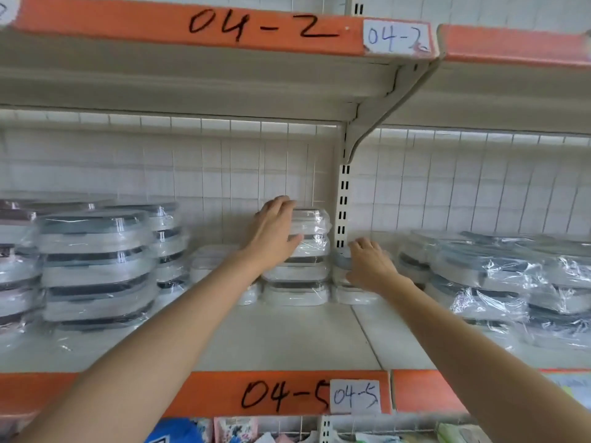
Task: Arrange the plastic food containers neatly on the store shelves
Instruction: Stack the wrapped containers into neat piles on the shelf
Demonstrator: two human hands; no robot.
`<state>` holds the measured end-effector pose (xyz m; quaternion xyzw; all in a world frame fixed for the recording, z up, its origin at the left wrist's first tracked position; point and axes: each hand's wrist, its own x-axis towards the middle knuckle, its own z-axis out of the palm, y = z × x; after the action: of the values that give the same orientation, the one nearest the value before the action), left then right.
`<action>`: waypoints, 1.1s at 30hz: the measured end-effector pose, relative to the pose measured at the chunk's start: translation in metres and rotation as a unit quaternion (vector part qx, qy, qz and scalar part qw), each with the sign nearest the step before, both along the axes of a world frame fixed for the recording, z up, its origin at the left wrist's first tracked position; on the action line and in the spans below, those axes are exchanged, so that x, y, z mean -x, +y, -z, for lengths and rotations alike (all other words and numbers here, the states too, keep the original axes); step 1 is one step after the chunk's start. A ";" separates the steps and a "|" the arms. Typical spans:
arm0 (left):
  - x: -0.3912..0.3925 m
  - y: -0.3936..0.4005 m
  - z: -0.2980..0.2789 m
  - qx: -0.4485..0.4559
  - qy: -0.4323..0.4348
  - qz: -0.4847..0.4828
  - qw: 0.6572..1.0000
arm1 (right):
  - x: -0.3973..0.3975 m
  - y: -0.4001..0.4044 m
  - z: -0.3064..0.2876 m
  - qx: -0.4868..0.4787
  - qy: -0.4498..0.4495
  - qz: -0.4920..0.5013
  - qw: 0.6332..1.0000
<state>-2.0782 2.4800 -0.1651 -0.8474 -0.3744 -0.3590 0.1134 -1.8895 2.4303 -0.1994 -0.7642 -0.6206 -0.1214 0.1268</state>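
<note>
A tall stack of wrapped white containers stands at the back of the shelf, just left of the upright post. My left hand lies flat against the stack's upper left side, fingers straight. A lower stack of white containers sits right of the post's foot; my right hand rests on its top with fingers spread. Another low white stack is partly hidden behind my left forearm.
Larger wrapped stacks with grey lids fill the left end and the right bay. The slotted upright post divides the bays. Bare shelf lies in front of the stacks. An orange strip marked 04-5 edges the shelf front.
</note>
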 end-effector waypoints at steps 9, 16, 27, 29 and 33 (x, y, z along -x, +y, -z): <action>-0.031 0.008 -0.023 0.057 0.122 -0.161 0.978 | -0.019 0.012 -0.012 0.099 -0.115 -0.025 0.988; 0.009 0.008 -0.038 -0.001 -0.017 -0.160 0.987 | -0.026 0.023 -0.024 0.117 -0.166 -0.047 0.978; 0.088 0.015 0.009 0.097 0.034 -0.198 0.975 | -0.026 0.017 -0.019 0.104 -0.169 -0.039 0.979; 0.088 0.019 0.009 0.096 0.061 -0.190 0.975 | -0.025 0.016 -0.019 0.107 -0.166 -0.036 0.980; 0.087 0.029 0.007 0.087 0.116 -0.185 0.972 | -0.025 0.015 -0.019 0.107 -0.154 -0.031 0.982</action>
<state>-2.1652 2.5086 -0.1720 -0.8059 -0.5390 -0.1965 0.1462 -1.8642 2.4452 -0.1799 -0.7261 -0.6653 -0.1663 -0.0491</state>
